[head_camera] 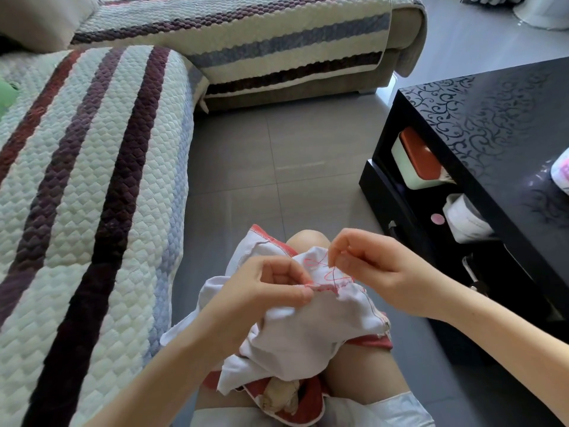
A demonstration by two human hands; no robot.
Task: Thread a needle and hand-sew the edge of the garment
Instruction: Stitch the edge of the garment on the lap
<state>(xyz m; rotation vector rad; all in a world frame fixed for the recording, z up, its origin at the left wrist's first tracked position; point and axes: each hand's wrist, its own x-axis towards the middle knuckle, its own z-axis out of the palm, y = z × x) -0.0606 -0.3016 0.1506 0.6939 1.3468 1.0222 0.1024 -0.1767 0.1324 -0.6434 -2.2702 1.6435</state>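
Your left hand (271,291) pinches the stitched edge of the white garment (308,334) between thumb and curled fingers. Your right hand (378,272) pinches the red thread (334,274) just above that edge; the needle is too fine to make out. The garment lies bunched on your lap, with the worked edge towards your knee (308,238).

The thread lies in loose, crossed loops over the cloth. I judge that a quick pull could draw that slack into a knot or pucker the hem. Your left fingertips sit just beside the stitch line, so a needle pushed through blind could prick them. Only your lap carries the cloth, so it may slide.

Around you are a grey tiled floor (277,164), a striped quilted sofa (92,180) at your left and a glossy black worktop (492,118) at your right, with a red-lidded box (418,158) on its shelf.
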